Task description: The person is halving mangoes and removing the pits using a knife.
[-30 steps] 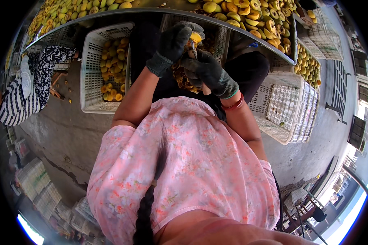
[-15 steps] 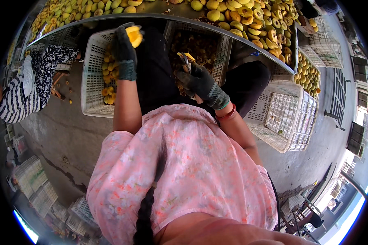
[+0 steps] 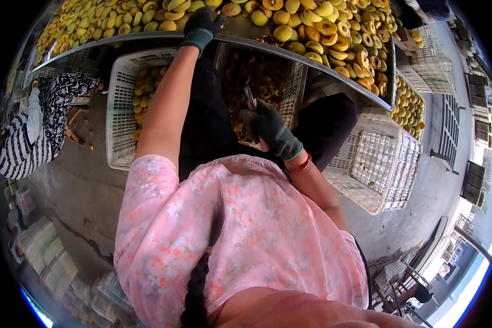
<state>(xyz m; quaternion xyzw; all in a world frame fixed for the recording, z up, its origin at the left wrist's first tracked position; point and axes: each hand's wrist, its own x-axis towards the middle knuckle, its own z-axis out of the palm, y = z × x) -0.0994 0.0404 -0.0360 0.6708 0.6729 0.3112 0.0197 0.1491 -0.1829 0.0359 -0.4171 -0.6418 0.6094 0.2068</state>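
Left fingers: partly hidden behind the dark-gloved left hand [image 3: 203,27], which reaches over the table [image 3: 290,48] at its near rim; whether they are apart or gripping a fruit, I cannot tell.
Right fingers: wrapped around a hand tool [image 3: 250,96] in the gloved right hand [image 3: 268,124]; the fist covers most of the handle, and the metal tip's exact shape is hard to make out.
Fruit halves: yellow-green, heaped on the table [image 3: 327,27] just beside the left hand; the upper edge cuts the heap off.
Left crate: white, slatted [image 3: 115,112], holding more halves, partly covered by the left forearm.
Under-table crate: wall [image 3: 297,85] visible, contents dark brownish-yellow scraps [image 3: 262,76], shadowed; table rim and right hand hide parts.
Right crate: white, perforated [image 3: 376,158], a small green bit inside.
Far-right crate: filled with yellow-green fruit [image 3: 407,106], partly behind the table corner.
Co-worker: striped top [image 3: 19,146], cut off at the left rim.
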